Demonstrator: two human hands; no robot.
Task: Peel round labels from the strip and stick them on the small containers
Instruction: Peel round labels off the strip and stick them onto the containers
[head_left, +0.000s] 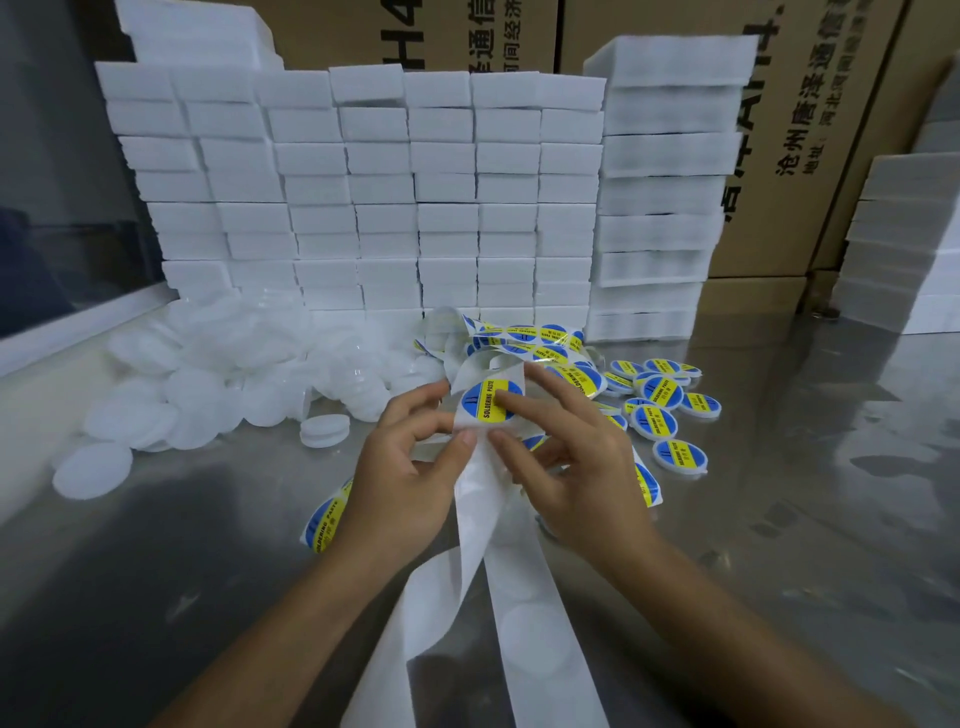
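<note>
A big heap of plain white containers is lying on the shiny desk, far to the left of the round label. One white container is sitting apart from the heap, just left of the label and lower down.

A loose piece of strip with a blue and yellow sticker is lying on the desk, below and left of the label, partly under the left wrist.

The left hand is pinching the white strip just below the round label, with thumb and fingers closed on the paper.

The round label is blue and yellow and is sitting on the strip, held up over the desk between both hands. The empty strip is hanging down from it toward the person.

The right hand is touching the label with a fingertip, and its thumb is pressing the strip just below the label.

Finished containers with labels are lying to the right of the label. Behind the label, more strip is piled up in front of a wall of white boxes.
</note>
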